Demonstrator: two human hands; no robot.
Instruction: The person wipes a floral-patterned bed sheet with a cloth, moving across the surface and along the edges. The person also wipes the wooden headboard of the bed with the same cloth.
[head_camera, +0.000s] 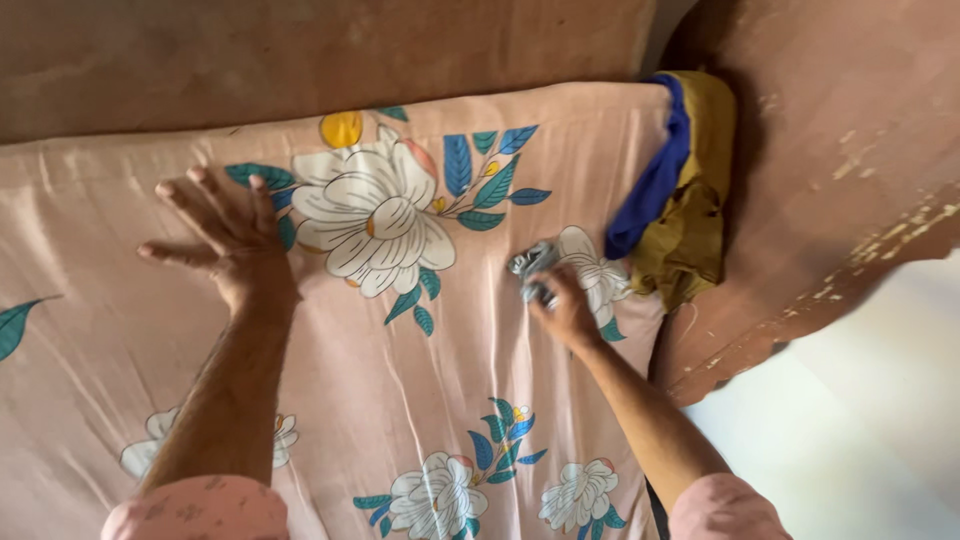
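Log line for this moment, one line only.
left hand: flat, fingers spread on pink floral sheet | right hand: shut on small grey object | blue and mustard cloth: bunched at sheet's corner

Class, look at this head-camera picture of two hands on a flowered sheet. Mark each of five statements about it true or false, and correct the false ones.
1. The left hand lies flat with fingers spread on the pink flowered sheet. True.
2. The right hand is empty. False: it is closed around a small silvery-grey object, whose kind is unclear.
3. A blue and mustard-yellow bundle of cloth lies at the sheet's far right corner. True.
4. The two hands touch each other. False: they are apart, with a large white flower print between them.
5. The sheet is plain, without pattern. False: it bears white flowers and blue-green leaves.
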